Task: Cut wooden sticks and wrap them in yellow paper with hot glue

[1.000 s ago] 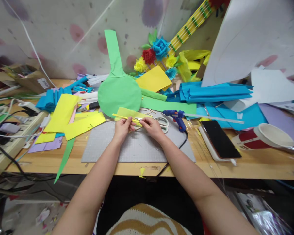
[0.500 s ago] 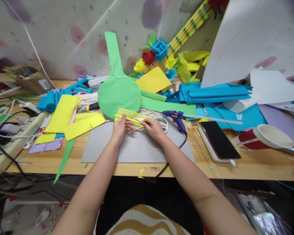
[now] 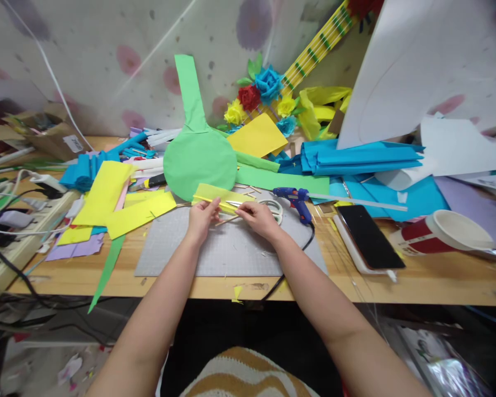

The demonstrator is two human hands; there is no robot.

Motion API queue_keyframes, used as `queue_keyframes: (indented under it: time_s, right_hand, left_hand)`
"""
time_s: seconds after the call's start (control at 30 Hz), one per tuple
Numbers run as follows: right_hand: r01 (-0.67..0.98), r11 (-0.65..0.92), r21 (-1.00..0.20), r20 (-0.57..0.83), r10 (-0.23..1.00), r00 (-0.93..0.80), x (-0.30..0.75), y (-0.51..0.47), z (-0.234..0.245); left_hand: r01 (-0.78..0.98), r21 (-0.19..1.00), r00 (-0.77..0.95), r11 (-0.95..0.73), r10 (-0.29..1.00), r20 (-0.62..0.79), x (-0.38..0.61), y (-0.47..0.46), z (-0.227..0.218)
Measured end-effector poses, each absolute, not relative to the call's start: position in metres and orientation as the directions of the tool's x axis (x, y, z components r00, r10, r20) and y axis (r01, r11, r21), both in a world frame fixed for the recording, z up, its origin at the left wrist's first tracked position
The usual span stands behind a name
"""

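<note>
My left hand [image 3: 204,219] is closed, thumb and fingers pinching a narrow yellow paper strip [image 3: 227,208] over the cutting mat. At the strip's other end, my right hand [image 3: 257,217] is closed on it with the fingertips. Just behind the hands lies a flat piece of yellow paper [image 3: 221,191]. Scissors with pale handles [image 3: 278,208] rest beside and partly under my right hand. The grey cutting mat [image 3: 235,256] spreads beneath both hands. A thin wooden stick [image 3: 226,220] lies between them.
A blue glue gun [image 3: 300,203] stands right of the mat, its cord trailing forward. Beyond are a phone [image 3: 370,234] and a paper cup [image 3: 446,231]. A green paper disc [image 3: 200,165] leans behind; yellow paper [image 3: 143,212] and a power strip [image 3: 33,237] lie left.
My left fingers have curled in around the yellow strip, which pointed up past the thumb before. My right hand stays nearly in place. The whole view has shifted slightly.
</note>
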State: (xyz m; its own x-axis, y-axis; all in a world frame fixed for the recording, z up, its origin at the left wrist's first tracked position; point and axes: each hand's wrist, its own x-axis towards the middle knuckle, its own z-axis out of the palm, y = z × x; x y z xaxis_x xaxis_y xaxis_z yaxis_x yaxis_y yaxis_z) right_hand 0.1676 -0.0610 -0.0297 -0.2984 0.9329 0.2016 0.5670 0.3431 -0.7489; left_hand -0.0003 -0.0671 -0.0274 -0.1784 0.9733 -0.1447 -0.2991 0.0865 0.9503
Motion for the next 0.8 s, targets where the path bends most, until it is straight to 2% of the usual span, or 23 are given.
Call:
queue_keyframes:
  time_s: [0.27, 0.5, 0.8]
  right_hand:
    - [0.576, 0.4, -0.713, 0.225, 0.909, -0.351, 0.167, -0.063, -0.03]
    - [0.575, 0.377, -0.726, 0.213, 0.919, -0.332, 0.166, -0.062, -0.027]
    - [0.562, 0.41, -0.718, 0.217, 0.9, -0.379, 0.165, -0.064, -0.027]
  left_hand:
    - [-0.106, 0.993, -0.198, 0.045, 0.978, -0.065, 0.0, -0.066, -0.037]
    - [-0.317, 0.941, -0.08, 0.114, 0.986, -0.147, 0.0, -0.068, -0.026]
    - [-0.195, 0.974, -0.125, 0.118, 0.982, -0.144, 0.006, -0.07, -0.027]
